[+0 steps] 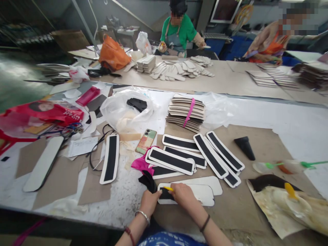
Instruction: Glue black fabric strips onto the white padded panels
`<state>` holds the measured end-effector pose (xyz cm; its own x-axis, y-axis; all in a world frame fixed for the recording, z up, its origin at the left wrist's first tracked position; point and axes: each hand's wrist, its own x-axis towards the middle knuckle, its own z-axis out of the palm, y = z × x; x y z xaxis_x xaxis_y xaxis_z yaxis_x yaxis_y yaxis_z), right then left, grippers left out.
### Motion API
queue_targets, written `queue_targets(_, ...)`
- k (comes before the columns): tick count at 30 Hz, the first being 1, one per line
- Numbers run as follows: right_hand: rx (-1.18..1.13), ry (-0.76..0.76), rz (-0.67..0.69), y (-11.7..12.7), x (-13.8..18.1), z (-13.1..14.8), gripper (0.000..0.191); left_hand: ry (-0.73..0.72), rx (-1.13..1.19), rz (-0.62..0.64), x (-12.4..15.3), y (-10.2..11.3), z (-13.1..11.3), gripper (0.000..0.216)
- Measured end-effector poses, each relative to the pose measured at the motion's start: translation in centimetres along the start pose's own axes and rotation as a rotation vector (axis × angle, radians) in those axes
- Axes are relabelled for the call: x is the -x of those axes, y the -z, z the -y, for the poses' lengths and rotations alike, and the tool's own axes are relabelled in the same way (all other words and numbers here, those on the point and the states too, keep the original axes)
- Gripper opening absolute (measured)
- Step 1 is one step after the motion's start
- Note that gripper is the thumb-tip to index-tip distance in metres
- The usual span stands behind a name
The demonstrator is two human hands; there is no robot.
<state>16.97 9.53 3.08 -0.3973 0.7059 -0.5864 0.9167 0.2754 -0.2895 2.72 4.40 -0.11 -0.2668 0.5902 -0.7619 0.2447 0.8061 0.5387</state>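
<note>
White panels [176,160]: smooth card, matt black strips. Near-left bag [123,109]: glossy clear plastic. Table [294,133]: matt brown cardboard sheets.

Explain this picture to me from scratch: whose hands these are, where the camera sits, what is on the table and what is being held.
There is no machine here. The single picture comes from a camera worn on a person's head, looking forward and down, so the two bare hands at the bottom are that person's own. The left hand presses a black strip onto a white oblong panel. The right hand pinches a small yellow tool over the same strip. Beyond lie finished white panels with black strips, a banded stack of panels, a phone, a black cone and a plastic bag, all on the worktable. Two other people work at the far table.
</note>
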Motion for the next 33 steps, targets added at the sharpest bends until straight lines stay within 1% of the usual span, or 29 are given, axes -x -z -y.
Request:
queue_targets(3,-0.025,-0.038,-0.014,0.0,0.8,-0.4,0.019,-0.003,-0.068,-0.006,-0.3,0.0,0.0,0.018)
queue_targets(5,-0.046,-0.081,-0.024,0.1,2.0,-1.6,0.017,-0.006,-0.107,0.000,-0.2,0.1,0.0,0.018)
queue_targets(8,-0.081,-0.172,-0.057,0.2,4.7,-4.7,0.017,-0.017,-0.154,0.019,0.1,0.6,-0.1,0.022)
queue_targets(11,-0.113,-0.284,-0.108,0.0,7.2,-7.9,0.020,-0.022,-0.193,0.037,0.4,0.8,-0.4,0.029)
queue_targets(14,-0.127,-0.374,-0.174,-0.6,8.3,-9.9,0.022,-0.027,-0.209,0.041,0.5,0.9,-0.6,0.032)
queue_targets(18,-0.118,-0.473,-0.269,-1.3,8.0,-10.3,0.021,-0.044,-0.238,0.034,0.5,0.8,-0.6,0.032)
queue_targets(22,-0.098,-0.525,-0.337,-1.9,7.2,-9.8,0.018,-0.051,-0.289,0.017,0.8,0.9,-1.1,0.040)
queue_targets(24,-0.090,-0.531,-0.351,-2.2,6.9,-9.8,0.017,-0.049,-0.308,0.007,1.1,1.0,-1.4,0.043)
queue_targets(28,-0.080,-0.541,-0.361,-2.7,6.4,-9.9,0.018,-0.037,-0.309,-0.007,1.4,0.9,-1.8,0.041)
queue_targets(33,-0.080,-0.544,-0.366,-3.1,6.0,-10.2,0.016,-0.030,-0.270,-0.001,0.8,0.7,-1.1,0.039)
